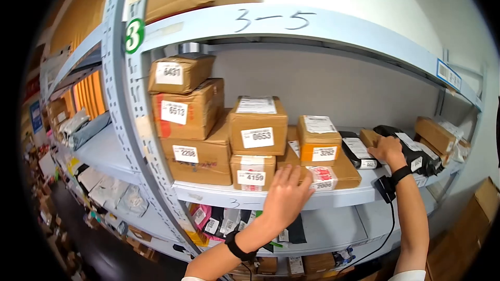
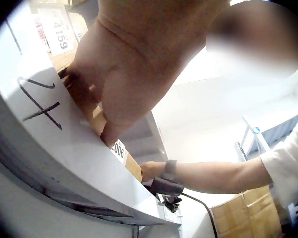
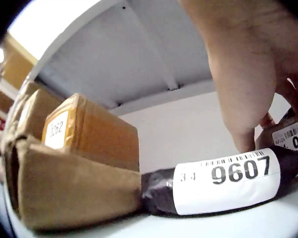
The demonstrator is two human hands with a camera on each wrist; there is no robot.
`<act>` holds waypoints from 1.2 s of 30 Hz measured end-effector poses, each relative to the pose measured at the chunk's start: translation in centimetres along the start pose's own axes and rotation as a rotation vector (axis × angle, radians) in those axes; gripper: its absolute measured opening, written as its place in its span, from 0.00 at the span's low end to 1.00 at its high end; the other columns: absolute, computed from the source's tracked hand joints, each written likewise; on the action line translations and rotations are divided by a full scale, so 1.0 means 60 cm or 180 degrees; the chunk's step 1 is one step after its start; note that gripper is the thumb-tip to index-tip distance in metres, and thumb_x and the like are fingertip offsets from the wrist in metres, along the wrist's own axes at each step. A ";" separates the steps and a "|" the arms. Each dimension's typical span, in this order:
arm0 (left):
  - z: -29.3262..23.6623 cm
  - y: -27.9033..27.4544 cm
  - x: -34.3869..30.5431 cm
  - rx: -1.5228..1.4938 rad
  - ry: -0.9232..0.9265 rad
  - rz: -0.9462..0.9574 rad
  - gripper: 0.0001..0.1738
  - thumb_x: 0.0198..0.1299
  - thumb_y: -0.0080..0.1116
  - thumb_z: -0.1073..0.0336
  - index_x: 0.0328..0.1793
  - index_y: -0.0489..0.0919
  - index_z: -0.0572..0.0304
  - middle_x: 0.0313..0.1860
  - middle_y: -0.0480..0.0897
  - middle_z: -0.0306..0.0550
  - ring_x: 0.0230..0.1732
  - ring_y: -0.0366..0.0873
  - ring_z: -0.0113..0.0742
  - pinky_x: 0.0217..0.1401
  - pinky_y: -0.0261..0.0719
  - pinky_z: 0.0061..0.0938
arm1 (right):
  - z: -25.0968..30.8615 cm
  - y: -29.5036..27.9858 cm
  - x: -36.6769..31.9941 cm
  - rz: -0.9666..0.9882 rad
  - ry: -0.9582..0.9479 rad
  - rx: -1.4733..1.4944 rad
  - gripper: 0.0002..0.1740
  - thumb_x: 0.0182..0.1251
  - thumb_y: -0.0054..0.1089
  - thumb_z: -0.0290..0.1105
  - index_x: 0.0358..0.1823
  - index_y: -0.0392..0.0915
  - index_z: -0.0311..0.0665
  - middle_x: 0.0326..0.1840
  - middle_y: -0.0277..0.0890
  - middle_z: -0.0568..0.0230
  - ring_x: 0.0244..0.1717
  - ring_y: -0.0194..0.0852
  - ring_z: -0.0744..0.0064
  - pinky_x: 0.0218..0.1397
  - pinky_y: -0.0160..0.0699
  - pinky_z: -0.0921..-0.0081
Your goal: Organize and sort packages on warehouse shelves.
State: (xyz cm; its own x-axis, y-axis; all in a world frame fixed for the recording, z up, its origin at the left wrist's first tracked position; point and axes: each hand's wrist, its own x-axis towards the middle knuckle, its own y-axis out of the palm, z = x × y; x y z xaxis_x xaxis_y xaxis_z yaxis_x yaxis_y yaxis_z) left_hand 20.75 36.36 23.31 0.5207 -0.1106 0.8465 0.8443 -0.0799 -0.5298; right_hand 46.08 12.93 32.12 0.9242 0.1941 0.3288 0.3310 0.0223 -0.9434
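Observation:
My left hand [image 1: 286,195] rests at the front of a low, wide cardboard box [image 1: 346,174] labelled 2006, fingers reaching onto it beside the box labelled 4159 [image 1: 252,173]. In the left wrist view, the thumb lies near the 2006 label [image 2: 118,150]. Further right on the same shelf, my right hand [image 1: 388,151] reaches over a small brown cardboard box [image 1: 370,138], its thumb and fingers about the box. A black parcel [image 1: 358,148], labelled 9607 in the right wrist view, lies just left of this hand. Another black parcel [image 1: 409,145] lies to its right.
An orange-taped box [image 1: 319,140] labelled 3262 stands on the 2006 box. Boxes are stacked at left, including 0653 [image 1: 258,125] and 6513 [image 1: 182,112]. A shelf beam [image 1: 291,21] runs overhead, and a metal upright [image 1: 138,125] stands left. A cable [image 1: 391,224] hangs from the right wrist device.

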 end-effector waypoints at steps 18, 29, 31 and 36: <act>0.002 0.033 -0.010 0.0197 -0.0029 -0.0075 0.24 0.60 0.68 0.58 0.57 0.79 0.67 0.53 0.82 0.62 0.62 0.77 0.60 0.72 0.71 0.50 | 0.046 -0.110 -0.044 -0.1586 0.0160 -0.0250 0.37 0.55 0.65 0.56 0.62 0.82 0.39 0.60 0.80 0.37 0.66 0.73 0.31 0.69 0.72 0.50; 0.006 0.029 -0.008 0.0310 0.0109 0.0053 0.23 0.62 0.64 0.59 0.58 0.79 0.67 0.53 0.82 0.62 0.61 0.78 0.59 0.72 0.72 0.48 | 0.285 -0.277 -0.123 -0.1840 -0.1666 0.2662 0.34 0.66 0.56 0.55 0.61 0.82 0.34 0.54 0.82 0.36 0.56 0.81 0.37 0.64 0.77 0.56; 0.008 0.024 -0.007 0.0297 0.0105 0.0035 0.23 0.62 0.64 0.60 0.58 0.79 0.67 0.54 0.82 0.62 0.61 0.79 0.59 0.72 0.72 0.48 | 0.341 -0.302 -0.147 -0.1864 -0.1601 0.2625 0.33 0.66 0.55 0.55 0.59 0.84 0.35 0.53 0.82 0.36 0.56 0.81 0.36 0.64 0.77 0.54; 0.014 0.029 -0.015 0.0135 0.0327 -0.0044 0.20 0.58 0.58 0.68 0.57 0.80 0.69 0.50 0.82 0.65 0.59 0.78 0.59 0.69 0.75 0.47 | 0.425 -0.334 -0.224 -0.1357 -0.1630 0.1464 0.43 0.72 0.40 0.70 0.54 0.88 0.37 0.57 0.80 0.35 0.60 0.79 0.36 0.64 0.77 0.49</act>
State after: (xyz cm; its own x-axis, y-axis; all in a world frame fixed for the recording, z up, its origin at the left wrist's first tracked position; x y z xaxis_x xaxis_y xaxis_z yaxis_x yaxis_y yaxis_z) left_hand 21.83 37.14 21.69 0.4950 -0.2109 0.8429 0.8571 -0.0404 -0.5135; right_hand 22.15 34.89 45.50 0.4975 0.5003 0.7087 0.4208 0.5752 -0.7015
